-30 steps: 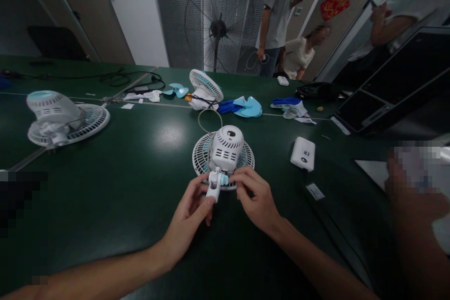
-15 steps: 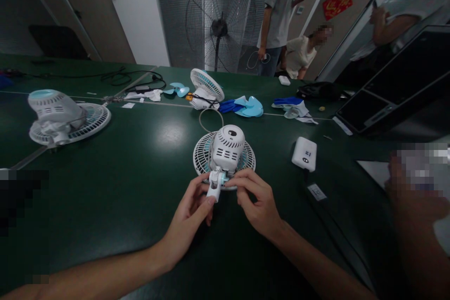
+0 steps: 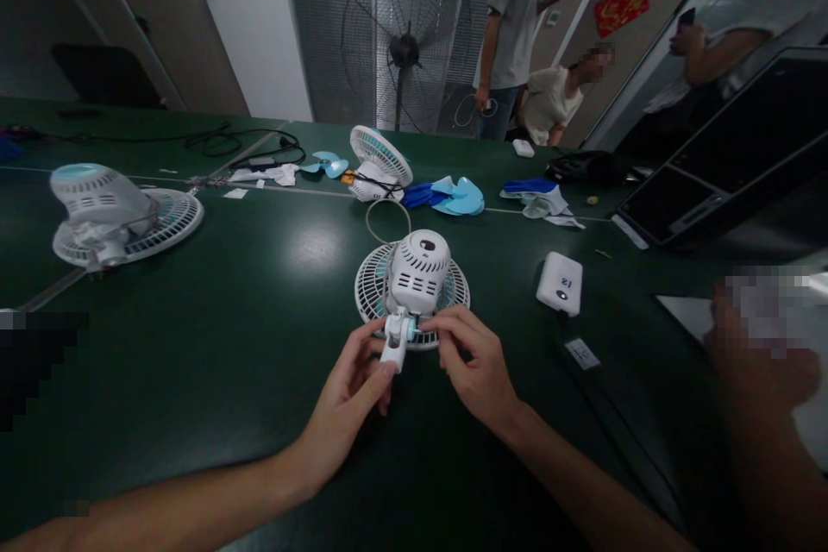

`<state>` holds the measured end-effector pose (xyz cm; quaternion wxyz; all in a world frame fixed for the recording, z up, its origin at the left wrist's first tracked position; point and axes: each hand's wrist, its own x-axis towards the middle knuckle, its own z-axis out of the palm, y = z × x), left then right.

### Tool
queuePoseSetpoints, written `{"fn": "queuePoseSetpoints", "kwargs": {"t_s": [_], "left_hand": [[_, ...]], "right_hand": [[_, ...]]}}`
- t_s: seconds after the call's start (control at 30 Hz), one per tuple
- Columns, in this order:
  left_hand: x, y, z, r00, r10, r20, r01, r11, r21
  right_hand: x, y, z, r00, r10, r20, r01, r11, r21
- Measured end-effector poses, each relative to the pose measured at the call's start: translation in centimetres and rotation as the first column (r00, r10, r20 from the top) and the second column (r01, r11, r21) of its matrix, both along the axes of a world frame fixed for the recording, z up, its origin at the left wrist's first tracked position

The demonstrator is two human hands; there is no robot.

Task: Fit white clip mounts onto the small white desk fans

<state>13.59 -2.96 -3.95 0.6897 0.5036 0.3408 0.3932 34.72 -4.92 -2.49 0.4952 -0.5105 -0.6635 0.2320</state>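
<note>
A small white fan (image 3: 422, 272) lies face down on the green table, its round grille (image 3: 372, 286) under the motor housing. My left hand (image 3: 346, 401) grips the white bracket (image 3: 392, 352) at the fan's near end, thumb on its lower tip. On the bracket's right side is a light-blue knob (image 3: 410, 329). The fingertips of my right hand (image 3: 477, 366) are closed together at this knob; the thumb is mostly hidden behind the fingers.
Another white fan (image 3: 103, 203) lies at left, and a third fan (image 3: 379, 159) stands farther back. Light-blue blades (image 3: 462, 197) and gloves (image 3: 534, 194) lie behind. A white power bank (image 3: 560, 283) with a cable is at right. Another person's hand (image 3: 754, 354) shows far right.
My right hand has shifted slightly up, its fingers turning a little at the knob. My left hand, the bracket and the fan have stayed nearly still.
</note>
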Motion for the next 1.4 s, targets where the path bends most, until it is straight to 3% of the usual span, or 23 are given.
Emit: {"fn": "queuePoseSetpoints", "kwargs": {"t_s": [0.2,0.37,0.6,0.9,1.07,1.17,1.23,1.3,1.4], "left_hand": [[0.1,0.0,0.3,1.000,0.002,-0.012,-0.002,1.000,0.001],[0.1,0.0,0.2,1.000,0.003,-0.021,-0.003,1.000,-0.001],[0.1,0.0,0.2,1.000,0.010,-0.026,-0.010,1.000,-0.008],[0.0,-0.1,-0.3,0.999,0.006,-0.044,-0.006,1.000,0.001],[-0.3,0.5,0.1,0.991,0.057,-0.118,-0.042,0.991,0.123],[-0.9,1.9,1.0,0.959,0.091,-0.269,0.010,0.935,0.354],[-1.1,3.0,1.8,0.904,0.109,-0.414,0.133,0.847,0.514],[-1.1,3.8,2.3,0.842,0.138,-0.522,0.244,0.765,0.595],[-0.8,4.5,2.6,0.798,0.214,-0.563,0.269,0.709,0.651]], "right_hand": [[-0.1,-0.2,0.2,0.997,0.071,0.014,-0.072,0.997,0.020],[0.2,0.0,-0.2,1.000,0.016,-0.005,-0.016,0.999,-0.036],[0.0,-0.2,-0.2,0.997,0.071,-0.010,-0.071,0.997,-0.018],[0.3,0.2,-0.5,0.999,0.042,-0.004,-0.042,0.998,-0.050],[0.3,-0.3,-0.2,0.991,0.135,-0.010,-0.135,0.991,0.010],[0.4,-0.4,-0.4,0.990,0.136,-0.029,-0.135,0.990,0.032],[0.5,-0.4,-0.7,0.993,0.113,-0.038,-0.112,0.993,0.031],[0.7,-0.3,-1.1,0.994,0.104,-0.033,-0.103,0.994,0.031],[0.8,-0.2,-1.4,0.996,0.090,-0.018,-0.089,0.995,0.053]]}}
